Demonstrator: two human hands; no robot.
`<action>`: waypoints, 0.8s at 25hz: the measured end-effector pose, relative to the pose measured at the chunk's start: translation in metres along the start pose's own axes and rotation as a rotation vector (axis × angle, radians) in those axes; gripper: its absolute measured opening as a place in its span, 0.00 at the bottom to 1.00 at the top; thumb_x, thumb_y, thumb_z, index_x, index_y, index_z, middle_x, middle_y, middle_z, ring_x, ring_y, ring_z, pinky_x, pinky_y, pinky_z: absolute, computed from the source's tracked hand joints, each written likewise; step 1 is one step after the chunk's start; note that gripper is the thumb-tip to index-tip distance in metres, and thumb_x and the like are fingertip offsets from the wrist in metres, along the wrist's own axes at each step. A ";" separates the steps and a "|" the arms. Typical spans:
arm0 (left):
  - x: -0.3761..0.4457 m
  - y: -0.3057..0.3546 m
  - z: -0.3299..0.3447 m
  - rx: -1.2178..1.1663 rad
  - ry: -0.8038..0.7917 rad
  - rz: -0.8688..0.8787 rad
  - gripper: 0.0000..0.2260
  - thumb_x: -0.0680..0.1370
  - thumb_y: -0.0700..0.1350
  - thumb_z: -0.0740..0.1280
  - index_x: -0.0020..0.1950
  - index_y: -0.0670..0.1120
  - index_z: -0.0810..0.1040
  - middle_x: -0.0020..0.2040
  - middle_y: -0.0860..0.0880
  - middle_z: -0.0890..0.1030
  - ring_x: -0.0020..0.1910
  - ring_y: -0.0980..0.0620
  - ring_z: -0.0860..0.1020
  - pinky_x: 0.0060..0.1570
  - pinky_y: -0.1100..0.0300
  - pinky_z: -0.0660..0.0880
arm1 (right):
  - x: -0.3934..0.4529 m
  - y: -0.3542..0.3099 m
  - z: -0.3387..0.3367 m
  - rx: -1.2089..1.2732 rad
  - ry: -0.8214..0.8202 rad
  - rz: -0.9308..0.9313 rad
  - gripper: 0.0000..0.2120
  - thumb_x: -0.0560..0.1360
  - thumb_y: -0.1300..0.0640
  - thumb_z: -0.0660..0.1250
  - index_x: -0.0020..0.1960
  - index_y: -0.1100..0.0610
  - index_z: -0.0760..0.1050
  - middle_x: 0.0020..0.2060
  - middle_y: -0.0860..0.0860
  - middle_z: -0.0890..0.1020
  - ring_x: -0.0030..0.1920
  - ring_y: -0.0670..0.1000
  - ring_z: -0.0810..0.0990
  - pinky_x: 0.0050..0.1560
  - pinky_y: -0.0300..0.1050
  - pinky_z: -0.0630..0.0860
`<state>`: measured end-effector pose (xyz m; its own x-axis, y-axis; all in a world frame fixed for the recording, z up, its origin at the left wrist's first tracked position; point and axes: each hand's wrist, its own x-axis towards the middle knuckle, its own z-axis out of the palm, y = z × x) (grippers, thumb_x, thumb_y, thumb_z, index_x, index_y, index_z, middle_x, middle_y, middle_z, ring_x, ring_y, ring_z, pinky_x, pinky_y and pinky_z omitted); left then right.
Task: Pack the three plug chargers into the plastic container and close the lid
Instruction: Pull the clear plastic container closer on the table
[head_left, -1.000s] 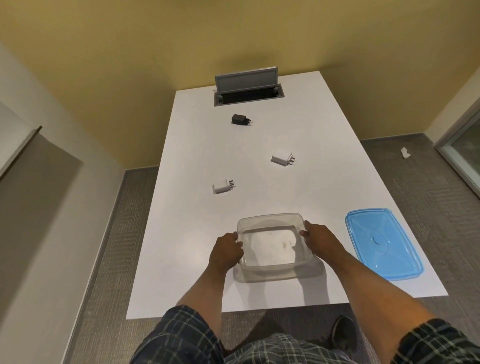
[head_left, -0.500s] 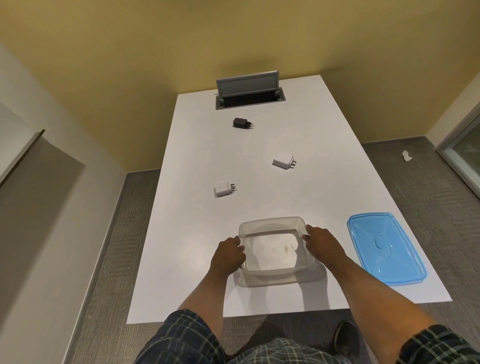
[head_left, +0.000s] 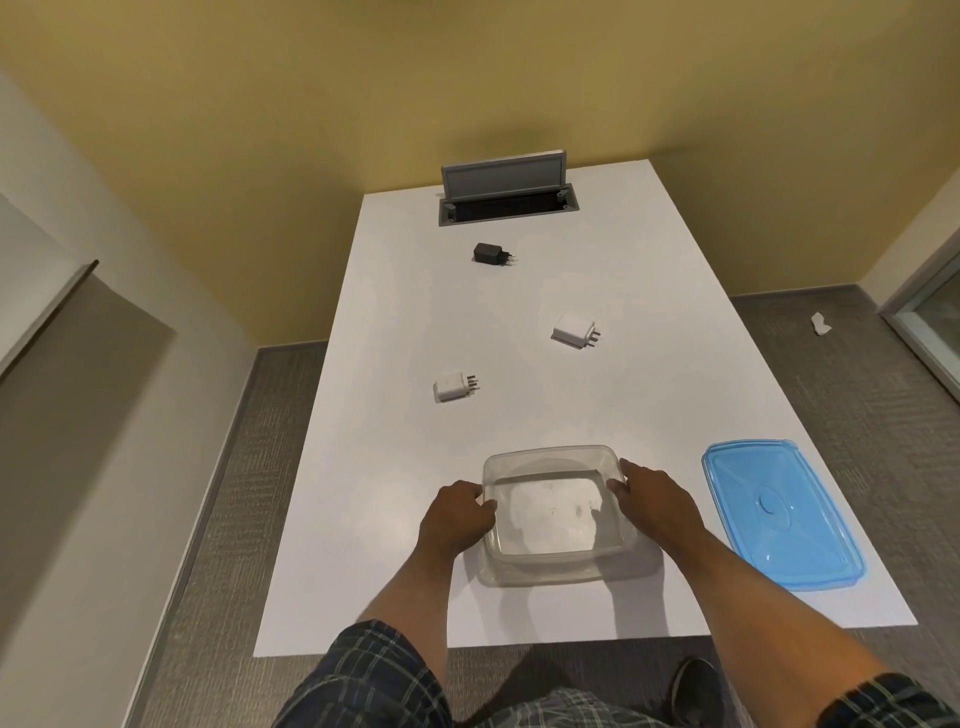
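The white table (head_left: 395, 322) is sitting a little lower in the view than a second ago, but nothing on it is shifting: the layout is matching the earlier pictures, so packing is yet to begin.

One blue lid (head_left: 779, 514) is lying at 3 o'clock of the container, apart from it. One clear plastic container (head_left: 558, 558), empty, is resting near the table's near edge, and both hands are still holding it: the left hand (head_left: 453, 519) is curling against its left wall, and the right hand (head_left: 654, 501) is pressing its right wall, fingers hooking the rim.

Three chargers are waiting, all outside the container: a larger white charger (head_left: 572, 329) at 12 to 1 o'clock, a smaller white charger (head_left: 451, 387) at 11 o'clock, and a black charger (head_left: 488, 253) far off at 12 o'clock.
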<state>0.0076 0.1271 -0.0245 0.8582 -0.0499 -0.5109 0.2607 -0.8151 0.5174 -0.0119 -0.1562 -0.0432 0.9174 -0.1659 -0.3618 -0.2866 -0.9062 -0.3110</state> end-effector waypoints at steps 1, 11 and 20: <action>0.001 -0.001 -0.001 0.020 0.010 0.002 0.17 0.78 0.56 0.63 0.52 0.45 0.85 0.49 0.47 0.86 0.52 0.47 0.83 0.52 0.54 0.80 | -0.001 0.000 -0.001 0.012 -0.006 0.003 0.22 0.83 0.42 0.54 0.71 0.52 0.69 0.60 0.53 0.83 0.61 0.57 0.80 0.57 0.52 0.77; 0.027 -0.013 -0.024 0.118 0.239 0.049 0.15 0.85 0.50 0.56 0.63 0.45 0.77 0.63 0.45 0.79 0.64 0.42 0.77 0.63 0.49 0.75 | 0.018 -0.022 -0.019 0.171 0.292 -0.070 0.24 0.82 0.41 0.57 0.73 0.53 0.70 0.65 0.53 0.78 0.63 0.57 0.78 0.62 0.55 0.74; 0.088 -0.032 -0.057 0.323 0.281 0.056 0.31 0.82 0.46 0.59 0.84 0.45 0.52 0.85 0.48 0.50 0.82 0.46 0.56 0.74 0.49 0.66 | 0.086 -0.087 -0.035 0.034 0.231 -0.196 0.26 0.82 0.46 0.62 0.77 0.54 0.66 0.71 0.54 0.74 0.68 0.58 0.74 0.63 0.54 0.73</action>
<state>0.0997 0.1823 -0.0466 0.9657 0.0234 -0.2584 0.0967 -0.9567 0.2746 0.1019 -0.1054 -0.0167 0.9936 -0.0767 -0.0833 -0.1031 -0.9168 -0.3859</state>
